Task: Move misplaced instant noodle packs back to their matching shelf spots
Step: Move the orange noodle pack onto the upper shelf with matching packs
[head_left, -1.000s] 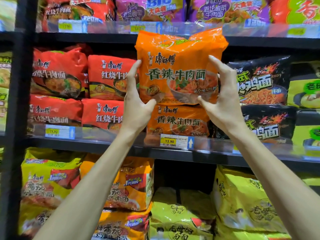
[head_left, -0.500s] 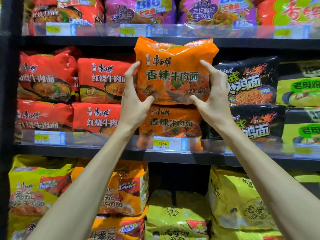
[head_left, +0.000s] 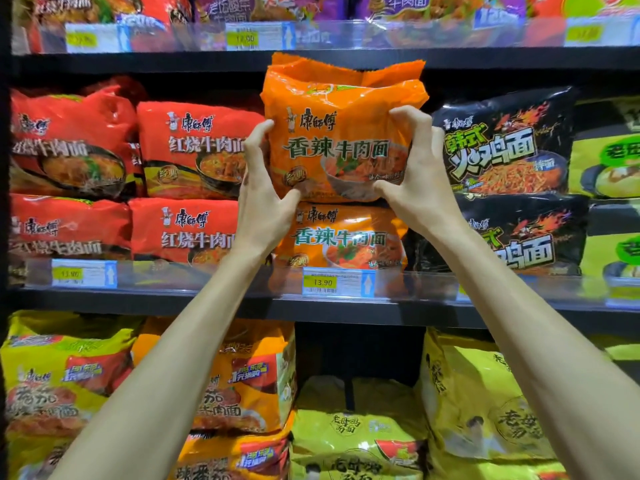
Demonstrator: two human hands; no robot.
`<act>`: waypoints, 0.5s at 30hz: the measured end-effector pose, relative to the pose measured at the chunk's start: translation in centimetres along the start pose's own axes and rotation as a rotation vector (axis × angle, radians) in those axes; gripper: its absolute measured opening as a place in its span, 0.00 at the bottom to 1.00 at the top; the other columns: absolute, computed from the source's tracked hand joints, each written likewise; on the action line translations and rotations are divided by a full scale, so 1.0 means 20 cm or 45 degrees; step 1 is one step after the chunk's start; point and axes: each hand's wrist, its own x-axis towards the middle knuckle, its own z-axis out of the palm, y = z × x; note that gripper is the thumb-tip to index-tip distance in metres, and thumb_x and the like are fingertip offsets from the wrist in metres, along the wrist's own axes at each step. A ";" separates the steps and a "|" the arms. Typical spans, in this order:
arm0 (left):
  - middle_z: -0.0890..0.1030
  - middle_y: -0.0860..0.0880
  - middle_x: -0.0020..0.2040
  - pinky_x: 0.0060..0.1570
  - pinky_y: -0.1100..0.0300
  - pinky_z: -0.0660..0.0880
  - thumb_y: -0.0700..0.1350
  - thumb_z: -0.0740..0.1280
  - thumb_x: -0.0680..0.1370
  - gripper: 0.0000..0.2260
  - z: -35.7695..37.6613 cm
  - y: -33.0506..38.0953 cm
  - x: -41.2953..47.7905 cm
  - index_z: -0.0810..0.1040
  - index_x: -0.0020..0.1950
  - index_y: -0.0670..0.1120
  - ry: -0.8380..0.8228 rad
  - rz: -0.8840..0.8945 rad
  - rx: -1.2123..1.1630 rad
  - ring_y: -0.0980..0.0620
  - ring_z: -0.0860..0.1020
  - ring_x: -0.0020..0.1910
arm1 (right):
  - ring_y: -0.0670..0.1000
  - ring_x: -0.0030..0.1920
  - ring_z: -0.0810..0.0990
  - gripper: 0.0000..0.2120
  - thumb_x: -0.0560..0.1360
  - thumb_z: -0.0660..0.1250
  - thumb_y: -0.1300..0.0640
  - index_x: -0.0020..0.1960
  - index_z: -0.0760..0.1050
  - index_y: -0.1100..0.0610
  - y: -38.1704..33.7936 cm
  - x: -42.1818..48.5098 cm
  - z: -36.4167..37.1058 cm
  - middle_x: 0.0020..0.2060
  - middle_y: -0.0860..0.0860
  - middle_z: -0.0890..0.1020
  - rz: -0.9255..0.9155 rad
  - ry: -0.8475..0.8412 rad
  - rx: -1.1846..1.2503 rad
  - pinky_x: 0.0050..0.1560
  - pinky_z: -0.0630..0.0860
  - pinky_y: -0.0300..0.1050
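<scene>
An orange instant noodle pack (head_left: pixel 341 133) is held upright between both hands at the middle shelf. My left hand (head_left: pixel 263 199) grips its left edge and my right hand (head_left: pixel 419 181) grips its right edge, fingers curled over the sides. The pack rests on top of a matching orange pack (head_left: pixel 346 237) lying on the middle shelf (head_left: pixel 207 301). Its top edge reaches the underside of the shelf above.
Red noodle packs (head_left: pixel 194 150) fill the slot to the left, black packs (head_left: pixel 505 143) the slot to the right. Yellow-green packs (head_left: pixel 609 150) sit at the far right. A price tag (head_left: pixel 323 282) reading 13.90 hangs below. Yellow and orange packs (head_left: pixel 242 375) crowd the lower shelf.
The orange pack has come down and gone further into the shelf slot onto the matching pack. Both hands' fingers have curled tighter around its sides.
</scene>
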 end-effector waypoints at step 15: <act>0.69 0.43 0.73 0.62 0.55 0.70 0.49 0.64 0.84 0.34 0.05 0.01 -0.01 0.47 0.84 0.51 -0.108 -0.091 0.377 0.45 0.72 0.69 | 0.61 0.63 0.75 0.41 0.79 0.70 0.53 0.82 0.47 0.48 0.06 -0.01 0.06 0.66 0.59 0.71 0.132 -0.130 -0.402 0.61 0.71 0.52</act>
